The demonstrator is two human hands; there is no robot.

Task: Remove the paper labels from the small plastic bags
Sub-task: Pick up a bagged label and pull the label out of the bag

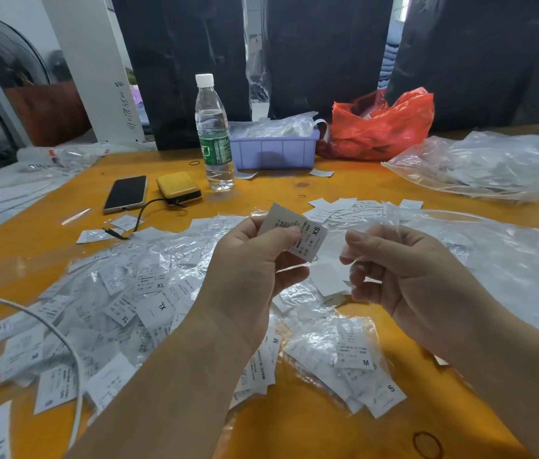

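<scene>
Orange tabletop is strewn with bagged labels; left hand pinches an XS label clear for pulling, right hand seemingly pinching its thin plastic bag beside it

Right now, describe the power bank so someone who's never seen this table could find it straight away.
On the orange table, find the upright water bottle near the far edge. Just left of its base lies the power bank, between the bottle and a dark phone. It is the only yellow block, with a black cable plugged in.
</scene>
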